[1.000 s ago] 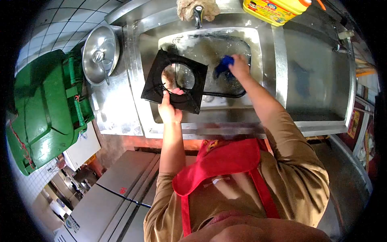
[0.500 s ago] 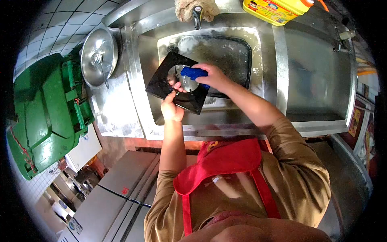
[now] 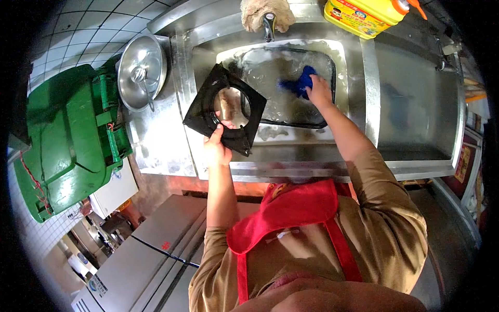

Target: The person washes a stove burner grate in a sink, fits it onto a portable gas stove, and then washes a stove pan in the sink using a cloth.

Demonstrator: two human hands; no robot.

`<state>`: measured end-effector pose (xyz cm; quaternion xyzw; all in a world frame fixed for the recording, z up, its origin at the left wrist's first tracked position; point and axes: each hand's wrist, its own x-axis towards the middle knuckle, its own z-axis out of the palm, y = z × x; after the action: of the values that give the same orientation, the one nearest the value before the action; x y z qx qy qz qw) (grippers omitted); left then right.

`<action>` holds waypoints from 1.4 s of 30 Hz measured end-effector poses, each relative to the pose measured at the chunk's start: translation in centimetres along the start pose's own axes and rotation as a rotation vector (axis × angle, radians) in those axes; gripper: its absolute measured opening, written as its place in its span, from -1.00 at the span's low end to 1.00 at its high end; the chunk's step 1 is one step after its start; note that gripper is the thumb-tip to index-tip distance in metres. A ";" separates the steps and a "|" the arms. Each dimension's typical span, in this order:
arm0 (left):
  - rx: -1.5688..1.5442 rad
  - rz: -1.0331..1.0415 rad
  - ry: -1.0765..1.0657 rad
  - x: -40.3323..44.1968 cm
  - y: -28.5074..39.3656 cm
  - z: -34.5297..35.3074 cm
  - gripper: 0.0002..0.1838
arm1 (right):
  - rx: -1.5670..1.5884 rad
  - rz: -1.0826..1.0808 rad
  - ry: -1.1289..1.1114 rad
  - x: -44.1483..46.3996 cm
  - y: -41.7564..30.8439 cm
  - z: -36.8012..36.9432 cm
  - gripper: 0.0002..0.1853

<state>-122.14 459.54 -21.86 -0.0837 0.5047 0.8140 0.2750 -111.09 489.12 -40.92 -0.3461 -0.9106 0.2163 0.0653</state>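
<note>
A steel sink (image 3: 291, 169) fills the upper half of a cramped kitchen, seen from above; clock directions run from its middle. A dark-rimmed tray (image 3: 291, 124) lies in it under cloudy water. At 9 o'clock the left hand (image 3: 219, 150) grips a tilted black plate (image 3: 204, 106) with a round hole — it hides the tray's near-left corner. Just right of centre, the right hand (image 3: 320, 92) holds a bunched blue cloth (image 3: 301, 83) over the tray. At 12, a tap (image 3: 268, 27) juts inward before a rag (image 3: 252, 15); at 1, a yellow bottle (image 3: 358, 20); at 3, a second basin (image 3: 410, 109). Farther out at 9 sit a steel bowl (image 3: 129, 86) and — beyond — a green bin (image 3: 65, 135), below wall tiles (image 3: 99, 23).
</note>
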 end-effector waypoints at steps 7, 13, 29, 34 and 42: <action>0.060 -0.125 0.081 0.5 -2.1 1.0 -0.61 | 1.253 0.461 -0.538 1.1 -3.6 -0.9 -0.48; 0.174 -0.148 0.043 1.3 -3.8 2.4 -0.78 | 1.138 -0.127 -0.444 -1.4 -15.1 -9.6 -0.55; 0.835 -0.005 -0.058 -0.2 -4.4 2.1 -0.83 | 0.663 0.251 0.198 4.3 -10.6 -1.5 -0.61; 1.221 0.047 -0.091 -0.8 -4.4 3.0 -0.80 | 1.352 0.598 0.058 3.6 -8.5 -0.4 -0.65; 0.545 -0.035 0.188 1.1 -1.9 0.9 -0.88 | 1.658 0.348 -0.271 -0.6 -12.0 -9.3 -0.68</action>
<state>-121.93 461.37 -23.42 -0.0906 0.7265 0.6322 0.2535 -115.30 483.97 -27.29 -0.2925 -0.3923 0.8585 0.1536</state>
